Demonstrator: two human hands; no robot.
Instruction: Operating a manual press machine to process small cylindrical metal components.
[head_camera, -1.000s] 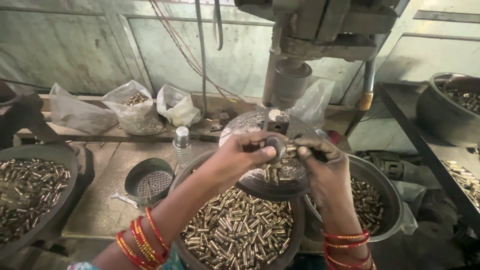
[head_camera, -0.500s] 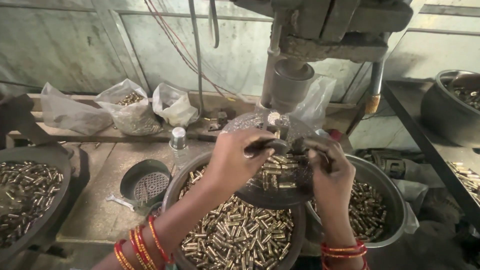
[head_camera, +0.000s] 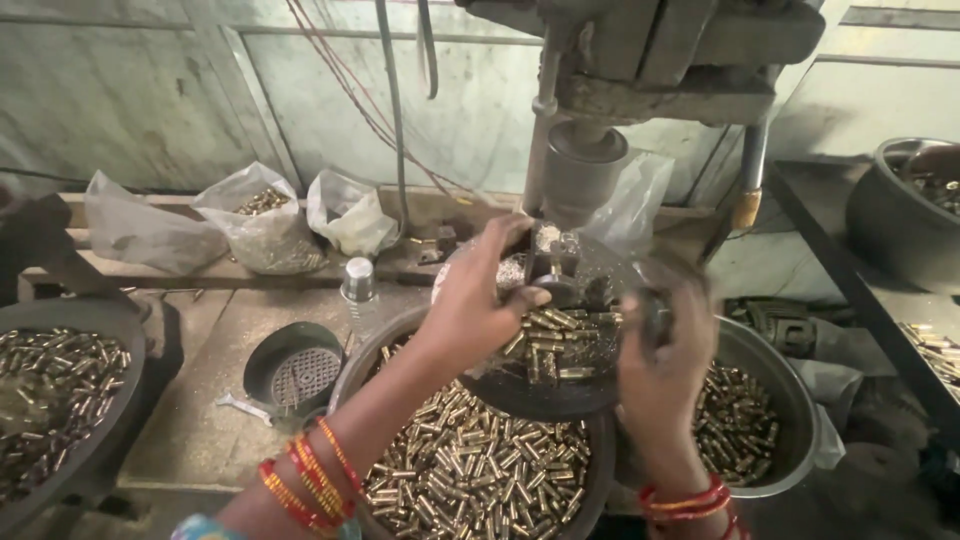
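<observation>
Under the drill press head (head_camera: 640, 70) at the upper centre of the frame, both hands worked over a small round tray (head_camera: 560, 385) heaped with short brass pieces (head_camera: 555, 335). The left hand (head_camera: 475, 300) lay curled on the tray's left side, its fingers (head_camera: 520, 300) touching the pile near the dark fixture (head_camera: 555, 255) below the spindle. The right hand (head_camera: 665, 360) was blurred at the tray's right edge; whether it pinched a piece could not be told. A large bowl of brass pieces (head_camera: 470, 480) sat just below, another bowl (head_camera: 760, 420) to the right. Doing this well seemed to call for seating each piece squarely and keeping fingers clear of the spindle.
</observation>
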